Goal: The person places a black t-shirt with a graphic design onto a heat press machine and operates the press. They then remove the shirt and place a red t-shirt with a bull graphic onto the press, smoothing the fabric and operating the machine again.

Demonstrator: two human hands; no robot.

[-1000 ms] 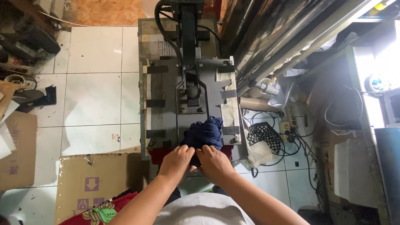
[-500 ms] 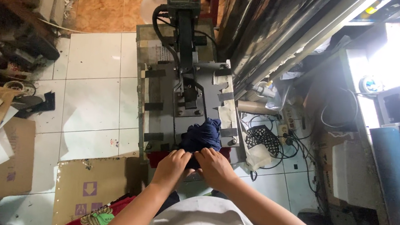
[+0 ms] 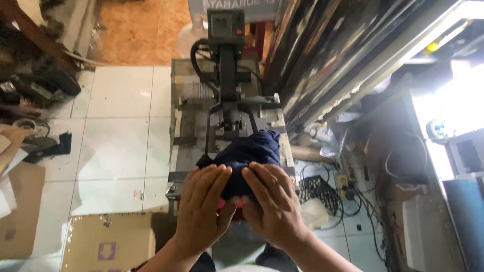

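- Fingers first: both sets were spread and lying flat, pressed down onto a bunched-up dark navy fabric garment, not pinched around it. From this angle I couldn't really tell if any fingertips were curled under the cloth.
- The left hand was on the near left part of the garment, fingers pointing away from the person, thumb side tucked toward the middle.
- The right hand was right beside it, covering the near right part of the garment, fingers angled in toward the left hand. The two hands were pretty much touching at the fingertips.
- The garment itself sat on the lower platen of a grey metal heat-press machine, at the end nearest the person. A bit of red peeked out just under the garment, between the hands; couldn't make out what it was.
- Past the garment, the press's black arm and upper head stuck up, with a small grey control box at the far end.
- Left of the press: white floor tiles and flattened brown cardboard boxes close to the person.
- Right of the press: a black mesh basket, a tangle of black cables, and leaning rolls of dark material further back.
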